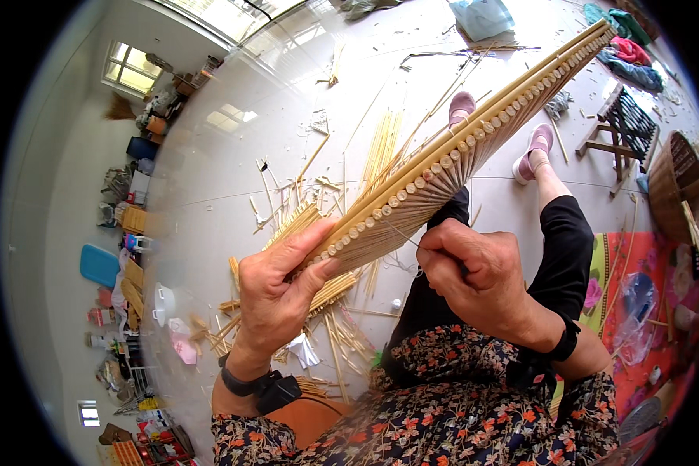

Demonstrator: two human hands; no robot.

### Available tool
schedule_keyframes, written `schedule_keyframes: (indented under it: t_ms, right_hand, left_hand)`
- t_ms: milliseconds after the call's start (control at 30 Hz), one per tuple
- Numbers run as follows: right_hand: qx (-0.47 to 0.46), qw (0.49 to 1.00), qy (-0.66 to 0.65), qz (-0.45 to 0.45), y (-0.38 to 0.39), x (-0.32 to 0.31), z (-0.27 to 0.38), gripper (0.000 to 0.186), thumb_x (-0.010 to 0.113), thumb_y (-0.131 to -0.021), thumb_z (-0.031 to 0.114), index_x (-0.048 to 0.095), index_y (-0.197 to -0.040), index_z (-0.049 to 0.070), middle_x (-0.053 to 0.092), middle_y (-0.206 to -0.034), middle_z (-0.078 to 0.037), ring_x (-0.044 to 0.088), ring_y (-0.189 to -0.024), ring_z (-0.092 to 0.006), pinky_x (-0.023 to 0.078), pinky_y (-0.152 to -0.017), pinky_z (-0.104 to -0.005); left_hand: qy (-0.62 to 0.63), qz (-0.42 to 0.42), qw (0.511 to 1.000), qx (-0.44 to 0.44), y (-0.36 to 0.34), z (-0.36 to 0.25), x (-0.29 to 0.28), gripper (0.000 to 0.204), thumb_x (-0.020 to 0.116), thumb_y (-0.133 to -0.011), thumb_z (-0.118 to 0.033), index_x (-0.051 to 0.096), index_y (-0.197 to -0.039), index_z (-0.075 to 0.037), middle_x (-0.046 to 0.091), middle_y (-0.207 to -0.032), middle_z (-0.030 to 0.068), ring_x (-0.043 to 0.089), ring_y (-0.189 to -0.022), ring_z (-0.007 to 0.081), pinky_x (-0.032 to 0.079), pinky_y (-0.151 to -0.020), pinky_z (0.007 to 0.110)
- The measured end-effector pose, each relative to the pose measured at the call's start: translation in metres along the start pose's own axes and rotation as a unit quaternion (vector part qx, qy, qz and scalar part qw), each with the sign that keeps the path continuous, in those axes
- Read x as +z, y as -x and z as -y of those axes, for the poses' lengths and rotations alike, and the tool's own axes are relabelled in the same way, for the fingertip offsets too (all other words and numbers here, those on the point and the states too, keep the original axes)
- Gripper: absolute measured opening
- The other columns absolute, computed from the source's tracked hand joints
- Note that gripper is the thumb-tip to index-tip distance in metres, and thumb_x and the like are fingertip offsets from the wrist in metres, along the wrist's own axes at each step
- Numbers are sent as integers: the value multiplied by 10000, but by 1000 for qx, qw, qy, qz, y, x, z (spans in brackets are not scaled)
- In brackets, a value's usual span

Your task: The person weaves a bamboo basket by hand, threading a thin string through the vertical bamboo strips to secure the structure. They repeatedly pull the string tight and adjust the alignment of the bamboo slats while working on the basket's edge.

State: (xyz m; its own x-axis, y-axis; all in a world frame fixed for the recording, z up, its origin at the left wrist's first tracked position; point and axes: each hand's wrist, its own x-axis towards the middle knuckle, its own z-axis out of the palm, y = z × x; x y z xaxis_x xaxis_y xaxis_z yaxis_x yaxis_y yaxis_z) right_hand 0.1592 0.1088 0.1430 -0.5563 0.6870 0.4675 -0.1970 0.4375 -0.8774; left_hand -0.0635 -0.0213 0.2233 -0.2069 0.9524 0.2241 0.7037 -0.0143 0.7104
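A long woven piece of straw-coloured stalks (481,116), edged with two cane strips and a row of pale round knobs, runs diagonally from my left hand up to the top right. My left hand (283,287) grips its near end, thumb below the knobs and fingers over the top edge. My right hand (474,272) is closed below the piece, pinching a thin thread or wire (400,231) that runs up to the row of knobs; whether it also holds a tool is hidden.
Loose reeds (384,136) and bundled stalks (334,303) lie on the tiled floor (210,186). A folding stool (625,124), a wicker basket (672,186) and a patterned mat (610,264) are at the right. Household items line the left wall. My legs stretch forward beneath the piece.
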Motion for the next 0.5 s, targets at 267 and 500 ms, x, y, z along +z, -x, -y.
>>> schedule_keyframes:
  t_ms: [267, 500]
  right_hand:
    - [17, 1000, -9, 8, 2, -2, 0, 99, 710, -953, -54, 649, -960, 22, 626, -751, -143, 669, -603, -281, 524, -576, -369]
    - [74, 996, -42, -7, 8, -1, -2, 105, 729, -956, -40, 702, -1032, 27, 663, -763, -118, 676, -601, -240, 529, -584, -346]
  left_hand:
    - [-12, 3, 1000, 9, -1, -2, 1, 459, 839, -966, -15, 736, -1412, 29, 830, -1195, 192, 791, -1054, 188, 618, -910, 306]
    - [-1, -3, 1000, 10, 2, 0, 5, 452, 835, -961, -8, 740, -1402, 32, 831, -1185, 196, 794, -1051, 194, 617, -911, 309]
